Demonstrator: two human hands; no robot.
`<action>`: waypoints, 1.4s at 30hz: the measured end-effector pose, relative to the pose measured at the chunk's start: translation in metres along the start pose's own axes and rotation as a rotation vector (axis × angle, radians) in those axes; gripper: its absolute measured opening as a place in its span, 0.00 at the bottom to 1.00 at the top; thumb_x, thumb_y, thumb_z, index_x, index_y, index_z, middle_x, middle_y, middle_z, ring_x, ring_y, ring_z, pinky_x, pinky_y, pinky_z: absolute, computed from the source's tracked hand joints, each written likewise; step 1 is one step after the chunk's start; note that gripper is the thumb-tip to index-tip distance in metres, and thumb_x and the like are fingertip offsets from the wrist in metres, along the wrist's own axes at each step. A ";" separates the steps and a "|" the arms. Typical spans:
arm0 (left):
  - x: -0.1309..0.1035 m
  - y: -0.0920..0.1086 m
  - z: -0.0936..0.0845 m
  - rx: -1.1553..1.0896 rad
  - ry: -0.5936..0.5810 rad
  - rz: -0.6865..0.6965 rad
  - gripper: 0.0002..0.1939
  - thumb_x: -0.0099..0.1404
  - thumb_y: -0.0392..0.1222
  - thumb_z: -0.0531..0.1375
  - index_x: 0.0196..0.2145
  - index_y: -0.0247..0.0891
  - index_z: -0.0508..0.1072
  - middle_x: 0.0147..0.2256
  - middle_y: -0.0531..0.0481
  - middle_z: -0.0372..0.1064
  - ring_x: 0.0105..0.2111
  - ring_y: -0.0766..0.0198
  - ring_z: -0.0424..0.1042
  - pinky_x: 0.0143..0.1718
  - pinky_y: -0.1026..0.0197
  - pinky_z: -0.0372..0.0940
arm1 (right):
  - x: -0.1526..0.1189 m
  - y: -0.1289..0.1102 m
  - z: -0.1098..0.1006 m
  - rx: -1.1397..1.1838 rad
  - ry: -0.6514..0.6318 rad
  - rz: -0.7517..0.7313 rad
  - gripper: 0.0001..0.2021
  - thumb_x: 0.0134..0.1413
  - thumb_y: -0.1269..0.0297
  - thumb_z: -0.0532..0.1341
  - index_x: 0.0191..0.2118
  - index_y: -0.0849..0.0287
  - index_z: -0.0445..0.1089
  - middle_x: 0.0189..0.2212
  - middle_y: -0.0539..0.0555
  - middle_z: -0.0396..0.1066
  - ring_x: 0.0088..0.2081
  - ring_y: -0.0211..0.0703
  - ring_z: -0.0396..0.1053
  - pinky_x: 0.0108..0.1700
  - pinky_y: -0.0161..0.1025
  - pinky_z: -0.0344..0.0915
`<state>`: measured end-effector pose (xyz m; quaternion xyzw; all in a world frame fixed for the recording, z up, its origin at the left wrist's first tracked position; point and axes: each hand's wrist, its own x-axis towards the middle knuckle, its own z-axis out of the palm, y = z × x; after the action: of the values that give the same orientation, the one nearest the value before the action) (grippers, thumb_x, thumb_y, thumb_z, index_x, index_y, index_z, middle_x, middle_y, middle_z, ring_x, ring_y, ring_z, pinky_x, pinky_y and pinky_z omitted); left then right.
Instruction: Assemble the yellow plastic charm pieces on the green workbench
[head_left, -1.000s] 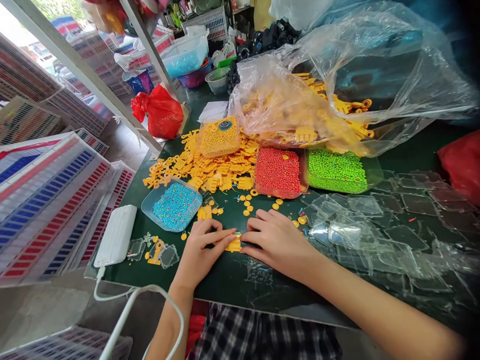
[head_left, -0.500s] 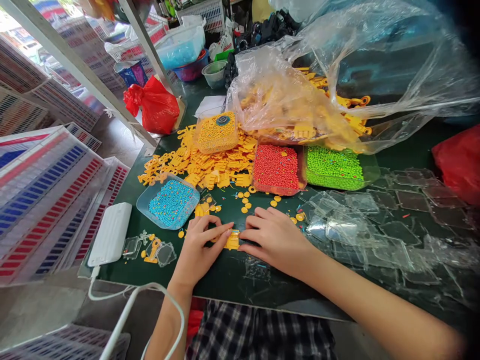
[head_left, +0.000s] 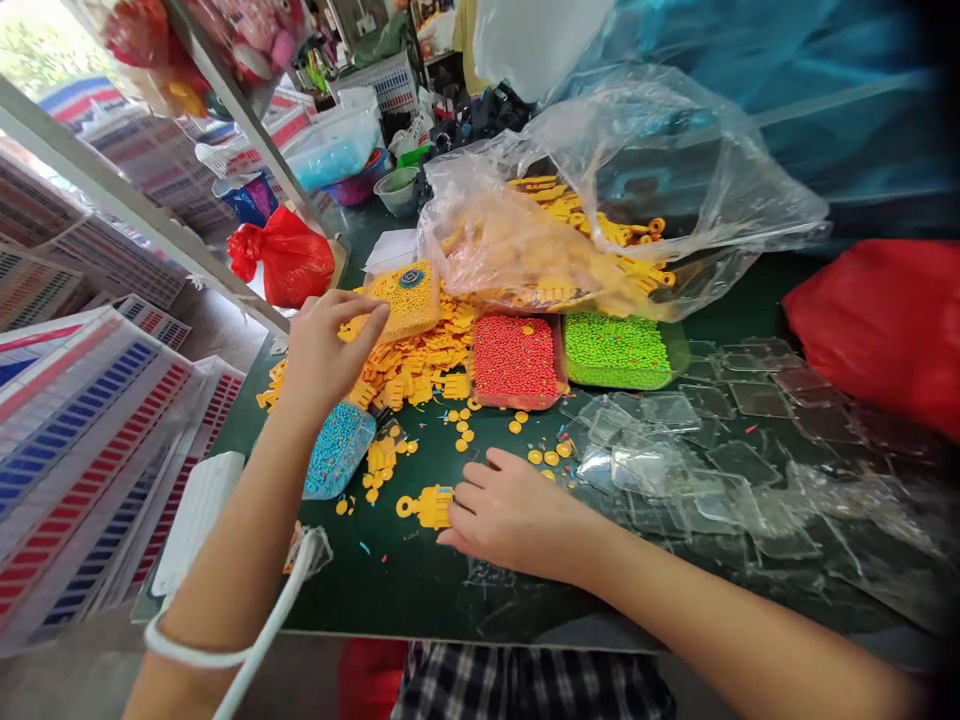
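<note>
The left forearm is passing over the tray of blue beads point(head_left: 341, 450), so a dip of it could be knocking beads out; the white cable point(head_left: 274, 610) crossing it could be catching too. Slack fingers on the right hand point(head_left: 514, 510) could be letting the yellow piece point(head_left: 433, 508) skew. That piece is lying toward the desk's point(head_left: 375, 600) near edge, its ring pointing to the left edge, its long axis running roughly along the near one. The right hand is gripping its other end. The left hand point(head_left: 326, 345) is hovering by the yellow beads point(head_left: 420, 310), fingertips nearly meeting; whether they are pinching anything, I can't tell.
</note>
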<state>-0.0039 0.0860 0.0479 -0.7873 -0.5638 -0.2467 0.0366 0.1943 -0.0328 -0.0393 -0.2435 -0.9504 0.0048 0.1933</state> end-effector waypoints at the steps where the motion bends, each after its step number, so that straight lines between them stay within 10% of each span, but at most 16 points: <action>1: 0.015 -0.004 0.003 0.052 -0.043 -0.008 0.15 0.67 0.51 0.56 0.41 0.42 0.78 0.42 0.45 0.73 0.44 0.51 0.68 0.48 0.48 0.60 | 0.000 0.000 -0.001 0.003 -0.010 -0.005 0.16 0.64 0.57 0.57 0.27 0.58 0.70 0.23 0.51 0.71 0.30 0.41 0.63 0.30 0.41 0.48; 11: 0.021 0.075 0.041 -0.148 -0.450 0.546 0.12 0.69 0.47 0.56 0.39 0.41 0.77 0.38 0.49 0.76 0.39 0.61 0.72 0.44 0.58 0.62 | 0.002 0.003 -0.013 0.035 -0.070 -0.031 0.11 0.63 0.63 0.59 0.30 0.60 0.73 0.26 0.53 0.75 0.29 0.41 0.65 0.30 0.40 0.53; 27: 0.042 0.089 0.086 0.130 -0.822 0.616 0.09 0.64 0.45 0.62 0.38 0.40 0.78 0.39 0.50 0.78 0.40 0.58 0.73 0.48 0.53 0.56 | 0.000 0.006 -0.013 0.079 -0.106 -0.062 0.11 0.63 0.67 0.57 0.31 0.62 0.74 0.27 0.56 0.75 0.30 0.43 0.66 0.28 0.40 0.51; 35: 0.042 0.090 0.086 0.141 -0.741 0.610 0.09 0.63 0.45 0.62 0.30 0.40 0.79 0.28 0.52 0.77 0.31 0.62 0.71 0.46 0.55 0.57 | 0.004 0.007 -0.022 0.082 -0.197 -0.030 0.13 0.65 0.69 0.55 0.33 0.61 0.75 0.29 0.57 0.76 0.33 0.45 0.69 0.32 0.41 0.52; 42: 0.005 0.086 0.042 -0.120 -0.312 0.506 0.12 0.68 0.47 0.59 0.32 0.40 0.78 0.32 0.51 0.77 0.34 0.62 0.72 0.40 0.58 0.61 | 0.003 0.011 -0.021 0.079 -0.283 0.026 0.08 0.60 0.74 0.57 0.33 0.62 0.73 0.28 0.56 0.75 0.34 0.45 0.68 0.29 0.39 0.48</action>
<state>0.0901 0.0730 0.0324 -0.9320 -0.3328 -0.1387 -0.0369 0.2046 -0.0236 -0.0195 -0.2451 -0.9640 0.0789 0.0665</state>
